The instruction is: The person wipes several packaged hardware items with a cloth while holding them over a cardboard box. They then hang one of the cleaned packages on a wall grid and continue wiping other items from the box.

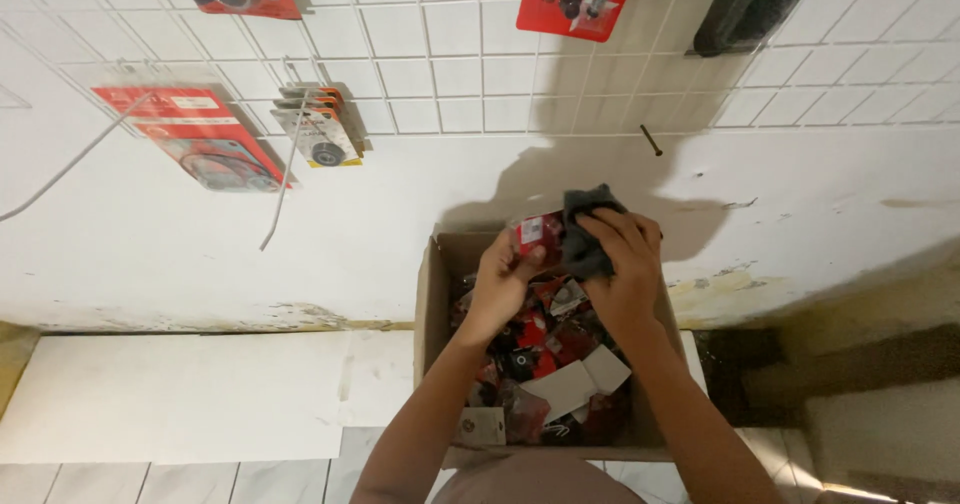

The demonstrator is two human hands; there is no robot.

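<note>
While both of my hands are raised over the far end of a cardboard box [432,294], my left hand [503,282] is closed around a small red packet [538,232], fingers curled under it and thumb on its near edge. My right hand [622,264] grips a dark grey cloth [588,226], pressed against the right side of the packet so that cloth and packet touch. Both sit above the box's far rim, close to the white wall. Below them the box is filled with more red-and-black packets [545,336] heaped loosely, with a few pale cards [578,382] lying near the front. It rests on the tiled floor [200,479] against the wall. On the wall's wire grid [450,54], up and to the left, hang a red carded pack [195,134] and a smaller stack of carded parts [315,124].
</note>
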